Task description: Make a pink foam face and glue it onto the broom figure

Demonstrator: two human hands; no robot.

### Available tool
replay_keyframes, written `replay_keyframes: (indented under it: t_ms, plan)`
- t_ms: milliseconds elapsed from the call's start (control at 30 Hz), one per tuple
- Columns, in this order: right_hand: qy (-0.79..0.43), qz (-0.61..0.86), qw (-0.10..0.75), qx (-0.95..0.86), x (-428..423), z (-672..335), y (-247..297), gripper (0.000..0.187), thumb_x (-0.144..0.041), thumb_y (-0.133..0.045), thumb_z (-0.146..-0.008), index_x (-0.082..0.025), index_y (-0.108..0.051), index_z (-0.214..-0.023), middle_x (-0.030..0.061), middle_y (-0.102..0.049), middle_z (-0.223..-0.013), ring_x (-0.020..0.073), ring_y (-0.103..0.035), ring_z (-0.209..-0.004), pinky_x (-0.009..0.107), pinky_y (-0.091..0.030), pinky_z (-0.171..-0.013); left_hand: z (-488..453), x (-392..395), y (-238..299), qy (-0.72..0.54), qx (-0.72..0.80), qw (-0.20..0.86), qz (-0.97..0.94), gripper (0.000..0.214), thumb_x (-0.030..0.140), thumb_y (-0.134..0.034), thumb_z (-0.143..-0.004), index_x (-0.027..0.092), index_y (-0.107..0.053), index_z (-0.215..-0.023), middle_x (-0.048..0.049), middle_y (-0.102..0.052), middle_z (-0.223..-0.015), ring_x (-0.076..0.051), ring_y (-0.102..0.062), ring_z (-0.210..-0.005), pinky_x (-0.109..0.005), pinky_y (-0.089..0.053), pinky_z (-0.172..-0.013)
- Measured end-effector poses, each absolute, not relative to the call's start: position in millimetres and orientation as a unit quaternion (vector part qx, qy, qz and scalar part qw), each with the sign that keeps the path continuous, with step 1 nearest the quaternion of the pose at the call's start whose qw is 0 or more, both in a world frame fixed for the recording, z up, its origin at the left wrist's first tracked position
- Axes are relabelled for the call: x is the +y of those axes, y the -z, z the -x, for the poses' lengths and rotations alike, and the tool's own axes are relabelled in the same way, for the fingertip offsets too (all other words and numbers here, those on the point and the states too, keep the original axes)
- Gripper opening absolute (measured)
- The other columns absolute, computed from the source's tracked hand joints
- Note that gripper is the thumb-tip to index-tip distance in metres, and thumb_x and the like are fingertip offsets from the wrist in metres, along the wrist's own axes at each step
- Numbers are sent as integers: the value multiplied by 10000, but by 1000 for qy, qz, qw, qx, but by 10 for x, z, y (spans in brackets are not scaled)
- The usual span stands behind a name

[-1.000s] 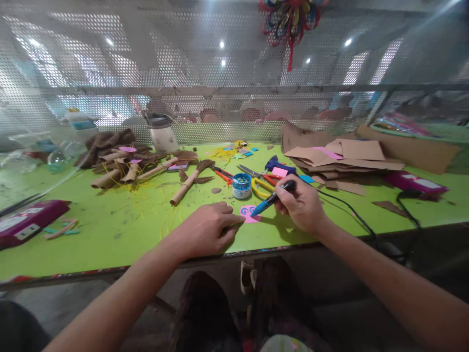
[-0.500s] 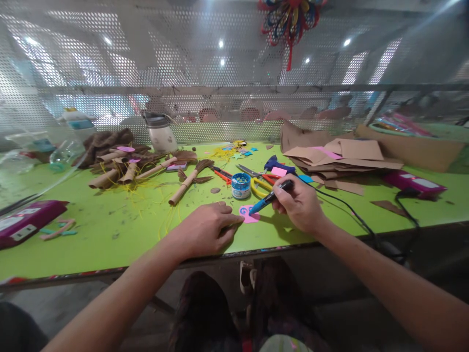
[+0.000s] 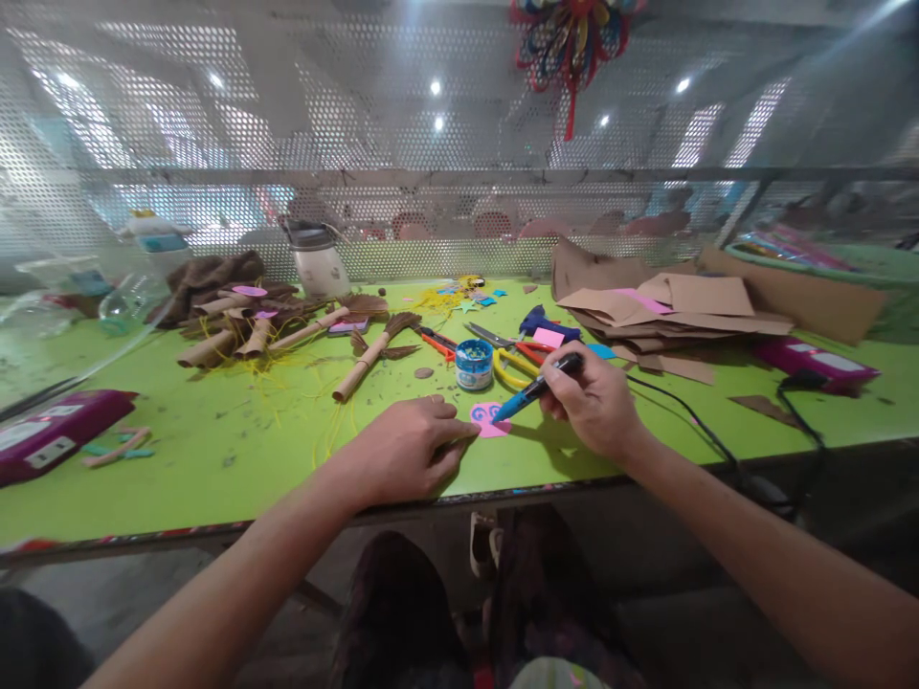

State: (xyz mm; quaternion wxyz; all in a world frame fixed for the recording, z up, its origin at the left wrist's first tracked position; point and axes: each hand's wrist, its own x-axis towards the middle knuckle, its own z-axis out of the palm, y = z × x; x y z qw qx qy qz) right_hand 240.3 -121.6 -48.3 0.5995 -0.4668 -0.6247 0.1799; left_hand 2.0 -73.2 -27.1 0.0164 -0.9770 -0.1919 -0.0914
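A small pink paper disc [image 3: 485, 421] with blue marks lies near the front edge of the green table [image 3: 215, 450]. My right hand [image 3: 594, 402] grips a blue and black marker [image 3: 535, 388], its blue tip resting on the disc. My left hand [image 3: 409, 448] is loosely curled just left of the disc, with fingertips pressing its left edge onto the table. A small blue pot [image 3: 474, 364] with a speckled lid stands right behind the disc.
Scissors [image 3: 503, 346] and a blue glue gun [image 3: 542, 323] lie behind the pot. Brown paper sheets [image 3: 667, 311] pile at back right, rolled paper brooms [image 3: 251, 330] at back left. A black cable [image 3: 682, 407] runs right. A purple box [image 3: 50, 431] sits far left.
The marker tip has shifted slightly right across the pink disc, where a second blue mark shows again. My left hand has stayed in place.
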Motion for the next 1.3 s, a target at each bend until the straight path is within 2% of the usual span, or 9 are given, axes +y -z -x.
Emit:
replay_keyframes:
  t_ms: [1300]
  plan:
    - [-196,467,588,-631,-1228,-2382,470,177,-358,-546,-904,-200,-515,-832,-57,-563,-523,82,-506,-417,196,-404,-431,-40,-743,241,89,-190,20,977,322,201,-448,-918,206,-704,-1114,-54,-607,-785,-178,-553,-735,-296,-379,-631]
